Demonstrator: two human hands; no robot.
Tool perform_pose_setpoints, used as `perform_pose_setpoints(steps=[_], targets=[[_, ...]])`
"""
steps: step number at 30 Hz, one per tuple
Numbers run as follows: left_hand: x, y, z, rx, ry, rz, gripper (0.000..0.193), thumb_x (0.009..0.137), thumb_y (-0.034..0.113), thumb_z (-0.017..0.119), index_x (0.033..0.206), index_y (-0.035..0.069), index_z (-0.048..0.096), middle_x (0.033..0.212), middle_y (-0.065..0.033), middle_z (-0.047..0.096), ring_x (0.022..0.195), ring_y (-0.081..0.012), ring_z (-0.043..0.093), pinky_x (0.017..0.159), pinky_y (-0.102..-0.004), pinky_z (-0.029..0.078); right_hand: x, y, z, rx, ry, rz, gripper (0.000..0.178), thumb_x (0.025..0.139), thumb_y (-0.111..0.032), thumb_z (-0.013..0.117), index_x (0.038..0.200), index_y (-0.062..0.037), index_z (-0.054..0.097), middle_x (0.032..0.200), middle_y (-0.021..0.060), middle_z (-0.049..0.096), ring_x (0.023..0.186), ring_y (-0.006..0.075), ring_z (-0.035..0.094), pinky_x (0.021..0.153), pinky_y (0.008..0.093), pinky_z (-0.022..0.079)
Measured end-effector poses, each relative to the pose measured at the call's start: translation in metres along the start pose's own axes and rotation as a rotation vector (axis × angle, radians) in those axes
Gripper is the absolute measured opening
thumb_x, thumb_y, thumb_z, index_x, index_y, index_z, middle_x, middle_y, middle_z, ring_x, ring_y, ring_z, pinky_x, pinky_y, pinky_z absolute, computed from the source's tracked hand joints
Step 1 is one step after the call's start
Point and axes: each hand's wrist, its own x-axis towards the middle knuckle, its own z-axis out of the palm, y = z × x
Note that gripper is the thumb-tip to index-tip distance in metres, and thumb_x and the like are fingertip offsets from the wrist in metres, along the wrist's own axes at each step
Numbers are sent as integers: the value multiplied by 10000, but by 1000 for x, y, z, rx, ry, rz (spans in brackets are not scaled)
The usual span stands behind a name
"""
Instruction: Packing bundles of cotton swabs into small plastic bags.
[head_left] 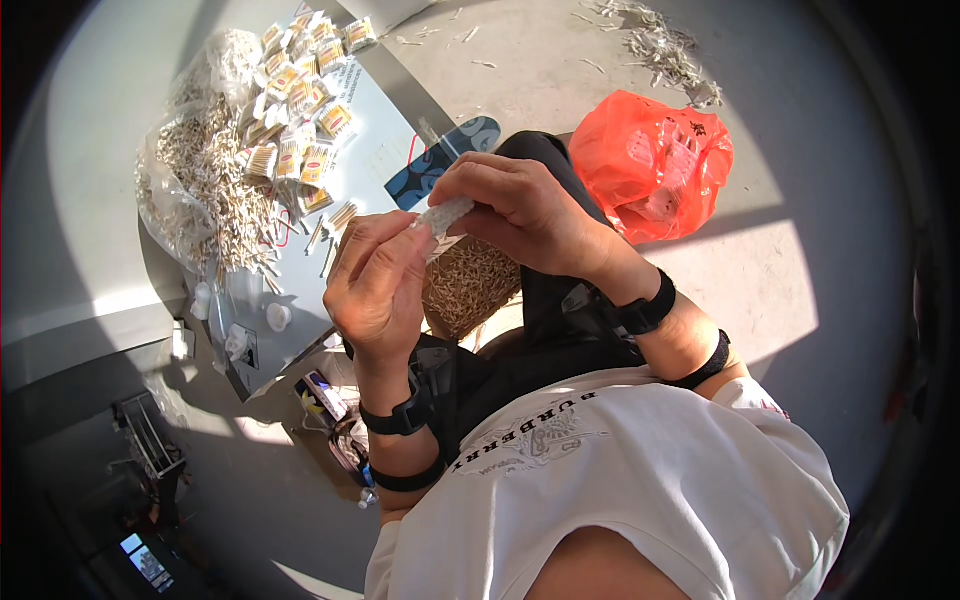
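Both of my hands are raised together over my lap. Between them is a small crinkled clear plastic bag (445,214). My left hand (378,275) pinches one end with its fingertips, while my right hand (510,205) has its fingers closed on the other end. Whether anything is inside the bag is hidden. Just below the hands is a box of thin brown sticks (470,290). To the left, a heap of cotton swabs (235,190) spills from a large clear bag (180,215) onto a grey table (375,130). Beside the heap lie several filled packets with yellow labels (305,95).
A red plastic bag (650,165) stands right of my knee. Scattered pale sticks (670,55) lie on the floor at the far right. White cups (278,318) sit near the table's front edge. An open carton (345,440) is on the floor by my left elbow.
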Motion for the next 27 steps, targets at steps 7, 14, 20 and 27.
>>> perform_pose_setpoints(steps=[7, 14, 20, 27], targets=[[-3, -3, 6, -189, 61, -316, 459, 704, 17, 785, 1132, 36, 618, 950, -110, 671, 863, -224, 637, 774, -312, 498, 3, -4, -2, -5, 56, -39, 243, 792, 2, 698, 1010, 2, 590, 889, 101, 617, 814, 239, 646, 715, 313, 517], [-20, -3, 12, -795, 134, -898, 270, 820, 47, 740, 1052, -23, 621, 829, -65, 660, 690, -135, 643, 550, -228, 500, -3, -1, 7, 723, 196, 388, 184, 876, -59, 688, 1023, 14, 606, 898, 21, 643, 784, 48, 581, 708, 235, 494], [-20, 1, 5, -709, 194, -809, 185, 825, 65, 725, 970, -21, 648, 739, -26, 625, 567, -56, 517, 492, -185, 372, 0, -3, 7, 681, 204, 517, 323, 866, -88, 706, 1171, -22, 622, 886, 9, 653, 781, 34, 571, 672, 202, 465], [-13, 14, 0, -705, 171, -831, 164, 836, 61, 698, 954, -39, 644, 733, 7, 596, 548, -27, 436, 488, -182, 317, -5, 4, 6, 721, 199, 419, 323, 870, -83, 698, 1175, -11, 618, 907, 18, 658, 797, 42, 580, 725, 217, 483]])
